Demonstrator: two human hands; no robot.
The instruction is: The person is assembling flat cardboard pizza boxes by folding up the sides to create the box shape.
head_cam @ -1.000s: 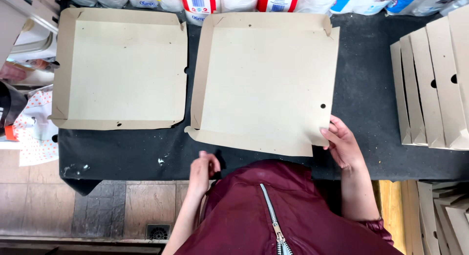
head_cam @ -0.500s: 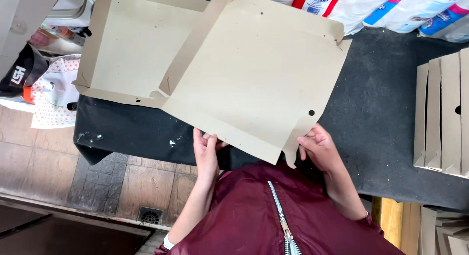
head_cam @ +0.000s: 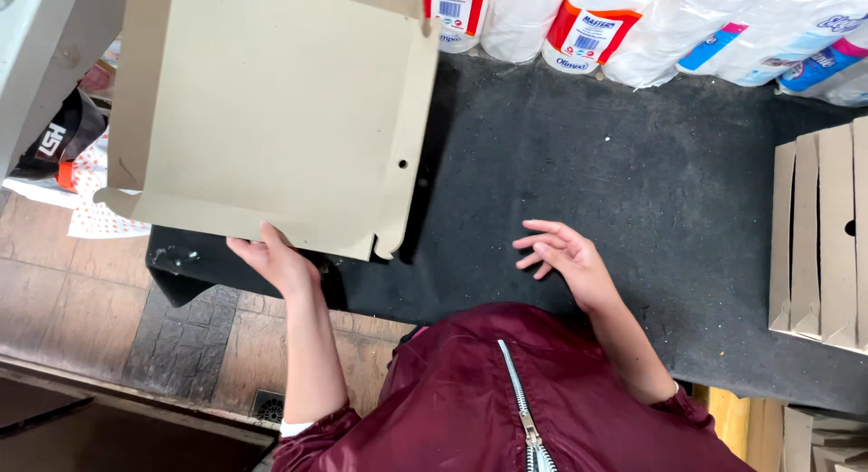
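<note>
From the head camera, looking straight down, the flat cardboard sheet (head_cam: 271, 119) with its creased edge flaps lies at the far left of the dark tabletop (head_cam: 633, 192), its near left corner hanging out past the table's edge over the tiled floor (head_cam: 81, 309). The left hand (head_cam: 276, 259) grips the sheet's near edge, fingers pressed against the flap from below with the thumb beside it. The right hand (head_cam: 565, 259) hovers well to the right of the sheet, apart from it, over bare tabletop, fingers loosely spread and slightly curled, holding nothing. A stack of folded cardboard boxes (head_cam: 823, 237) stands on edge at the right side of the tabletop, and wrapped paper rolls (head_cam: 687, 29) line the far edge. The person's maroon zip jacket (head_cam: 524, 400) fills the near middle.

Half a second ago both hands held the sheet's near edge, one at each corner, and it sat tilted in front of the person. Now it has swung over to the left, only the left hand holds it, and the right hand has let go.
</note>
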